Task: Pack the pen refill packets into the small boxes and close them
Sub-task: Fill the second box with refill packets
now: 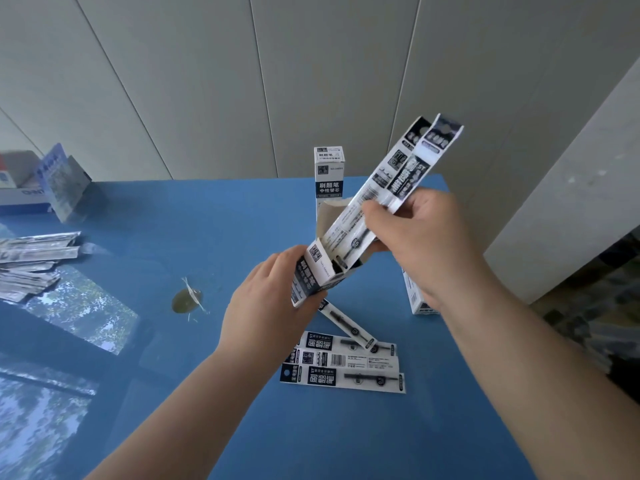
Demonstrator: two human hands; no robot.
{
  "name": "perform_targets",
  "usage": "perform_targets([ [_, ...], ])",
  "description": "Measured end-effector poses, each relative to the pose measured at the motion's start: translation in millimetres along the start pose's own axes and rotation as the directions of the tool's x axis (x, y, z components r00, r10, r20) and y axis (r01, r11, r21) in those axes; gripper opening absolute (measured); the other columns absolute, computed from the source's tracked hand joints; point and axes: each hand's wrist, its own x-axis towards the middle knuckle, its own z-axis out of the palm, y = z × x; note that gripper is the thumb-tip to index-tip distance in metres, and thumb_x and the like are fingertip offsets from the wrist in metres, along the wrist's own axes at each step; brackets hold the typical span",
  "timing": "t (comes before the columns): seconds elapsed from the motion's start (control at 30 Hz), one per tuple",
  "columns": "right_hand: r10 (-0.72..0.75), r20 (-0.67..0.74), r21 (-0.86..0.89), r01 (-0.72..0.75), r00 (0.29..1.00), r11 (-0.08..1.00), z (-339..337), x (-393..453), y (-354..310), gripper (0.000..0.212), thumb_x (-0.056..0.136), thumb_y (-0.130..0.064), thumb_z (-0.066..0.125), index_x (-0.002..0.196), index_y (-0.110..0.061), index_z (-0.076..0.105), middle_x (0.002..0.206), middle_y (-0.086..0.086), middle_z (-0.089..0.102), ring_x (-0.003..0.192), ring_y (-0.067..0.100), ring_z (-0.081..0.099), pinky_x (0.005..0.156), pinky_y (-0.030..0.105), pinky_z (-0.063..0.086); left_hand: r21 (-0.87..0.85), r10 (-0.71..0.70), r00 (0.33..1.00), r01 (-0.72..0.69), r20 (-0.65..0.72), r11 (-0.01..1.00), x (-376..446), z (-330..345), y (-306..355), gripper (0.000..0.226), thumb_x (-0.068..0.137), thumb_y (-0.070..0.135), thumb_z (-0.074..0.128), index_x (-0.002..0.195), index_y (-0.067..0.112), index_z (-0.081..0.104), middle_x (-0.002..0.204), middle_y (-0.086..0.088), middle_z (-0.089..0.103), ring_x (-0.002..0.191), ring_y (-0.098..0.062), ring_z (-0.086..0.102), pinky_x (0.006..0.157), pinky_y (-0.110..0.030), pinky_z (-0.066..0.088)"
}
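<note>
Stretching across most of the view, a glossy blue counter [214, 237] carried everything and mirrored a window and trees along its left side, while pale grey wall panels [207, 81] stood behind it. At the far left edge sat a white carton [17, 181] with a blue printed card [59, 181] leaning against it, and nearer lay a loose heap of refill packets [31, 261], too blurred to count. The person's left hand [273, 306] was wrapped around the lower part of a small box [311, 275], tilted with its open mouth and raised brown flap upward. The right hand [419, 244] was pinched closed on a bundle of packets [391, 188], at least two long flat strips, whose lower ends were already inside the mouth of that box while their upper ends slanted up to the right. Behind them a closed box [329, 174] stood upright near the back edge of the counter. Another box [417, 292] showed just below the right wrist, largely hidden by it, so how it stood could not be told. In front of the hands, three or so flat packets [346, 365] lay overlapping on the counter, one slanted across the others. Left of the hands, a small yellowish smear [187, 299] with a pale sliver across it marked the blue surface.
</note>
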Motion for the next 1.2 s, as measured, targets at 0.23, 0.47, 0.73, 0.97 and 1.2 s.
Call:
perform_targets([
  [0.23,-0.064,-0.056,-0.109,0.058,0.996,0.992,7,6,-2,0.04,0.079,-0.042,0.064,0.083,-0.003,0.07,0.075,0.013,0.075,0.072,0.04,0.072,0.066,0.055,0.06,0.041,0.04,0.999,-0.041,0.022,0.998,2,-1,-3,0.056,0.081,0.04,0.078,0.128,0.032,0.049,0.113,0.013,0.065,0.099,-0.016,0.061,0.072,-0.029,0.047],
  [0.47,-0.03,0.017,-0.188,0.033,0.999,0.982,16,-6,6,0.031,0.082,-0.039,0.071,0.085,-0.009,0.074,0.07,0.005,0.074,0.059,0.022,0.068,0.061,0.038,0.06,-0.015,0.013,1.0,-0.013,0.013,1.0,6,0,1,0.055,0.08,0.046,0.078,0.125,0.037,0.047,0.112,0.02,0.063,0.097,-0.01,0.061,0.072,-0.026,0.045],
  [0.73,-0.117,0.104,-0.069,0.124,0.988,0.99,-3,-4,-2,0.014,0.09,-0.036,0.071,0.078,-0.029,0.071,0.06,-0.023,0.066,0.054,-0.002,0.06,0.051,0.013,0.043,-0.077,-0.018,1.0,0.02,0.023,0.997,7,0,0,0.052,0.08,0.05,0.076,0.122,0.045,0.045,0.111,0.025,0.061,0.096,-0.007,0.062,0.07,-0.024,0.044],
  [0.97,-0.1,0.169,-0.226,0.137,0.981,0.964,2,-3,-3,0.018,0.083,-0.038,0.08,0.073,-0.03,0.068,0.062,-0.024,0.067,0.052,-0.005,0.059,0.05,0.01,0.041,-0.106,-0.004,1.0,0.006,0.022,0.994,11,0,5,0.054,0.079,0.049,0.077,0.12,0.048,0.042,0.108,0.028,0.057,0.093,-0.006,0.062,0.069,-0.024,0.044],
  [1.2,-0.13,0.224,-0.391,0.212,0.966,0.896,0,-1,-3,0.027,0.086,-0.031,0.079,0.062,-0.033,0.066,0.066,-0.024,0.066,0.053,-0.002,0.053,0.048,0.011,0.036,-0.134,-0.011,1.0,0.015,0.029,0.991,12,1,6,0.053,0.078,0.051,0.077,0.119,0.051,0.043,0.103,0.034,0.051,0.09,0.001,0.056,0.069,-0.013,0.041],
])
